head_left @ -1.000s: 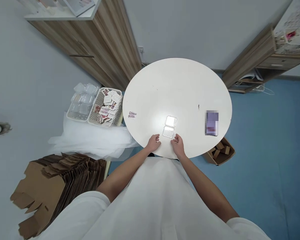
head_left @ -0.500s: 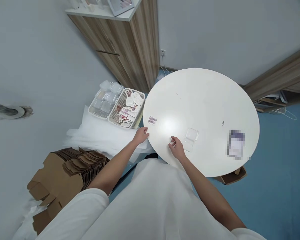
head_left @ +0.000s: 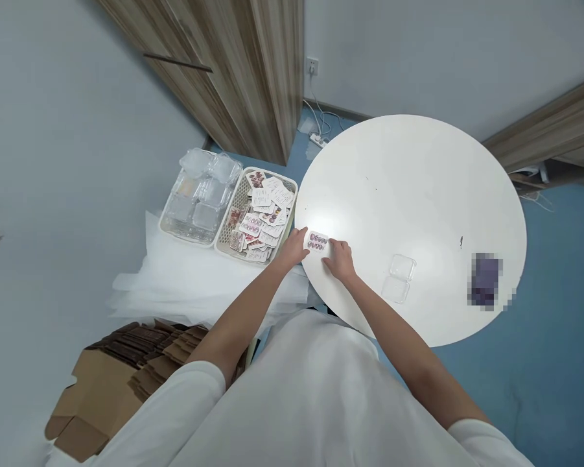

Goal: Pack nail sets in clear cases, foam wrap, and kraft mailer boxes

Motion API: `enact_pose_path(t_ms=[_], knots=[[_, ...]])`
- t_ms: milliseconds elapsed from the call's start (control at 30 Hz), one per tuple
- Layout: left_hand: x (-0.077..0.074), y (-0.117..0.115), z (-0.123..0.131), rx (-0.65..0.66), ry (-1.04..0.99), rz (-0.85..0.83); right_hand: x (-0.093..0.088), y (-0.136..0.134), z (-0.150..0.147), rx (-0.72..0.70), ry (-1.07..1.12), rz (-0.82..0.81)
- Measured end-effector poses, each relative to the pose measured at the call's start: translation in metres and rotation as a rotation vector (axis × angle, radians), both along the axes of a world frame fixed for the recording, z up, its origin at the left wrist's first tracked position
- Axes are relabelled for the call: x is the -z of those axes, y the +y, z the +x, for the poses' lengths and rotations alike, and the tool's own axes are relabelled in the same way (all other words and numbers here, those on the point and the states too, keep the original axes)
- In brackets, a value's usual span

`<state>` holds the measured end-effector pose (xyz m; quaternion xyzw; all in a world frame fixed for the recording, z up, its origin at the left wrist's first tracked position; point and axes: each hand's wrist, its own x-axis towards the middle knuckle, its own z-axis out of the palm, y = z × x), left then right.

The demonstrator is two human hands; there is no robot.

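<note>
A small white card with rows of dark red pieces (head_left: 317,242) lies near the left edge of the round white table (head_left: 413,188). My left hand (head_left: 295,248) pinches the card's left end. My right hand (head_left: 339,257) grips its right end with curled fingers. An open clear plastic case (head_left: 398,277) lies on the table to the right of my right hand, apart from both hands.
Left of the table stand a perforated basket of similar cards (head_left: 258,214) and a tray of clear plastic cases (head_left: 197,198), on white sheeting. Flattened cardboard boxes (head_left: 126,370) are stacked at lower left. A blurred dark object (head_left: 485,280) sits at the table's right side. A wooden cabinet (head_left: 233,71) stands behind.
Both hands left the clear case and moved left to the small card, and now hold it at both ends. The view has swung leftward; the clear case stays on the table.
</note>
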<state>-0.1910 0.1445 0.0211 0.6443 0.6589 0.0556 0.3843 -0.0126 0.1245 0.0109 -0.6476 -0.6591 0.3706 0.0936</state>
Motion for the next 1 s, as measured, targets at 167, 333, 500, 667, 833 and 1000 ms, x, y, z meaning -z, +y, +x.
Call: enact_pose_path(t_ms=[167,333,500,667,833,1000], knots=[[0.007,0.004,-0.004,0.071,-0.029,-0.01,0.009,0.009,-0.013,0.014,-0.088,0.028],[0.013,0.004,-0.004,0.074,-0.081,0.042,0.01,0.009,-0.017,0.043,-0.13,0.034],[0.011,0.005,-0.001,0.08,-0.109,0.047,0.008,0.011,-0.019,0.069,-0.142,0.032],[0.007,0.001,-0.002,0.081,-0.144,0.067,0.004,0.01,-0.021,0.087,-0.154,0.02],[0.004,-0.01,-0.003,0.076,-0.155,0.103,0.0,0.001,-0.025,0.079,-0.099,0.048],[0.006,-0.019,-0.004,0.077,-0.189,0.174,0.004,-0.006,-0.022,0.07,-0.007,0.09]])
